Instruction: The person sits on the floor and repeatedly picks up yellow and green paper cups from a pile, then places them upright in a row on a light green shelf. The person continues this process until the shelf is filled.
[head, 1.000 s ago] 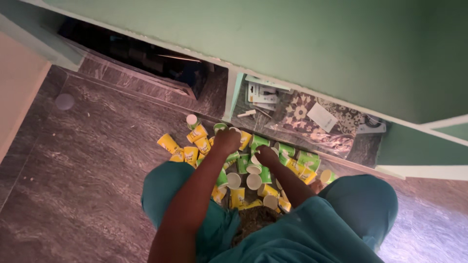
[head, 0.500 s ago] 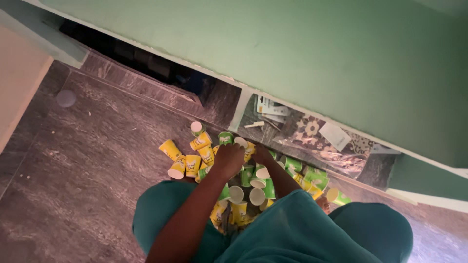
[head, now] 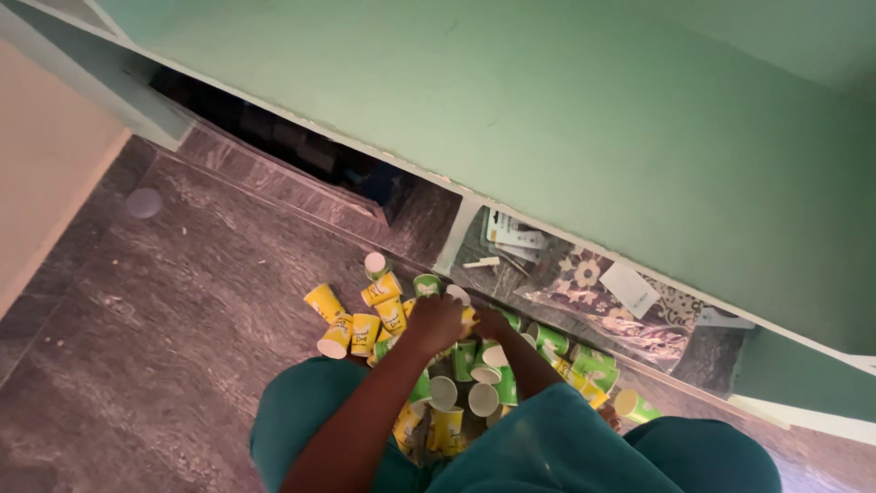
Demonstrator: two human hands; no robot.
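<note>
While both hands worked low over the dark veined stone floor [head: 137,347], the scene was logged from the largest item down. Pale green wall [head: 566,110] filled the upper frame; below it sat a floral-patterned plastic sheet with loose white papers [head: 602,292] in a recess.

Heap of small yellow and green paper cups [head: 456,365] lay on the floor between the person's knees, in teal trousers [head: 310,420], and ran on to the right along the recess edge. Most cups lay on their sides, long axes scattered: several yellow ones at the left edge pointed mouths toward lower left, a few near the middle showed white interiors facing the camera. No common direction was seen.

Left hand [head: 436,321] was curled, knuckles up, over the top of the heap, touching the cups; whether it actually gripped one could not be told. Right hand [head: 490,321] sat just beside it, mostly hidden, fingers among the cups; its closure could not be told either.

Risk, as judged: the cups are light and round-sided, so a nudge from either wrist could roll outliers such as the single yellow paper cup at far left [head: 325,301] away across the smooth stone. Squeezing could crush thin walls.
</note>
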